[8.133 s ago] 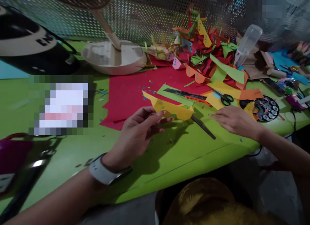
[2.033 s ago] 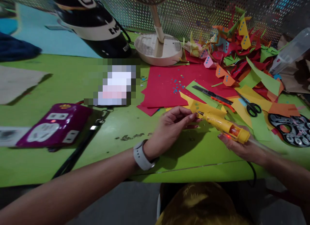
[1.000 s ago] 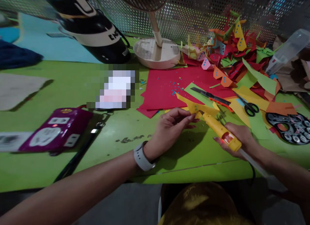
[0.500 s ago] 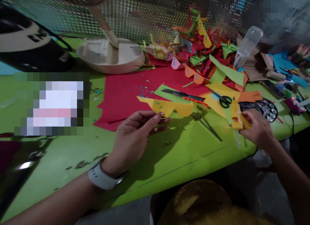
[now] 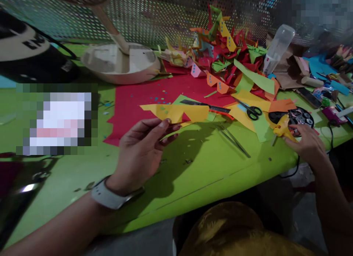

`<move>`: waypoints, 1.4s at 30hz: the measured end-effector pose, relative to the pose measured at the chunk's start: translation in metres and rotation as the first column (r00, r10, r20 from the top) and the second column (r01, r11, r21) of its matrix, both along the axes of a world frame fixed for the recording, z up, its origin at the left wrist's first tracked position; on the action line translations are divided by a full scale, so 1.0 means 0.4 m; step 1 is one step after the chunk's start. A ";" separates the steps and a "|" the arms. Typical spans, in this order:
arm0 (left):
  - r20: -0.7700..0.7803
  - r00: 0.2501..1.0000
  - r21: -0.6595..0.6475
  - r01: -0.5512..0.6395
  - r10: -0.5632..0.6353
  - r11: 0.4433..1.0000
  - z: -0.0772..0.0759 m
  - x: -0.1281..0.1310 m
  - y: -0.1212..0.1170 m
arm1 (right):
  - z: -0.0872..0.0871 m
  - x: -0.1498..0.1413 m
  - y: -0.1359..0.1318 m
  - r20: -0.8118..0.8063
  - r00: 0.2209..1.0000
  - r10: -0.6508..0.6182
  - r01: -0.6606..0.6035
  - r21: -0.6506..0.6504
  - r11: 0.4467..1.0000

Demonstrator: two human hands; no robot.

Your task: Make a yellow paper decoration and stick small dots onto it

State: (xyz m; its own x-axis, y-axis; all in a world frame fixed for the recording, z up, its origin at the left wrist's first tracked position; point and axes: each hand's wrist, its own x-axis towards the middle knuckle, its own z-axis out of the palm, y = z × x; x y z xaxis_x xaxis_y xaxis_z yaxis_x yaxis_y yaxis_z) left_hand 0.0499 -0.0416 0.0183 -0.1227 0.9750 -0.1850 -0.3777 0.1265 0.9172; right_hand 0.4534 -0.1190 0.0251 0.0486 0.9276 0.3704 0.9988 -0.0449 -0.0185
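Note:
Between thumb and fingers, my left hand (image 5: 147,144) pinches a yellow paper cutout (image 5: 197,113) above the green table (image 5: 176,197). The cutout has pointed, notched edges. Over at the right, my right hand (image 5: 310,142) grips a yellow glue gun (image 5: 281,128) by its handle, beside a round black tray (image 5: 302,116). Tweezers (image 5: 234,140) lie on the table between my hands. Just behind the cutout is a black utility knife (image 5: 193,103). Black-handled scissors (image 5: 253,112) rest on yellow paper (image 5: 239,118).
Red paper (image 5: 129,101) with small blue bits covers the table's middle. Behind it are a heap of coloured paper cutouts (image 5: 220,61), a clear bottle (image 5: 281,43) and a fan's round base (image 5: 121,78). A black appliance (image 5: 35,61) stands at the back left.
My right hand has moved right with the glue gun, which has turned and now sits by the round tray. My left hand has shifted slightly left, tilting the yellow cutout.

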 end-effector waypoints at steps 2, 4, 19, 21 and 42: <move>0.011 1.000 0.001 -0.007 0.007 1.000 -0.002 -0.001 0.001 | 0.022 -0.029 0.004 0.038 0.997 0.065 -0.067 0.063 0.996; 0.009 1.000 -0.004 -0.003 0.004 1.000 -0.008 0.000 0.002 | 0.036 -0.086 0.006 0.040 0.990 0.136 -0.141 0.144 0.980; 0.020 0.995 0.011 0.098 -0.098 0.995 -0.015 0.004 -0.012 | 0.061 -0.274 0.125 -0.734 0.671 0.106 -0.574 -0.424 0.701; 0.037 0.993 0.017 0.113 -0.113 0.993 -0.018 0.004 -0.014 | 0.089 -0.259 0.137 -0.878 0.479 -0.004 -0.577 -0.318 0.752; 0.153 0.965 -0.003 0.217 -0.214 0.976 -0.030 0.012 -0.021 | 0.103 -0.322 0.238 -0.402 0.821 0.405 -0.470 -0.074 0.880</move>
State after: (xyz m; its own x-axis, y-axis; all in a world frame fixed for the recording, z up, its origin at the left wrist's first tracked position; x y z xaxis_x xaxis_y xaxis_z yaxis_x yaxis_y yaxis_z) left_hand 0.0548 -0.0499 0.0064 0.1204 0.9715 -0.2044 -0.4736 0.2372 0.8482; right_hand 0.3244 -0.0238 0.0663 -0.2759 0.9280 0.2503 0.8356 0.3603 -0.4147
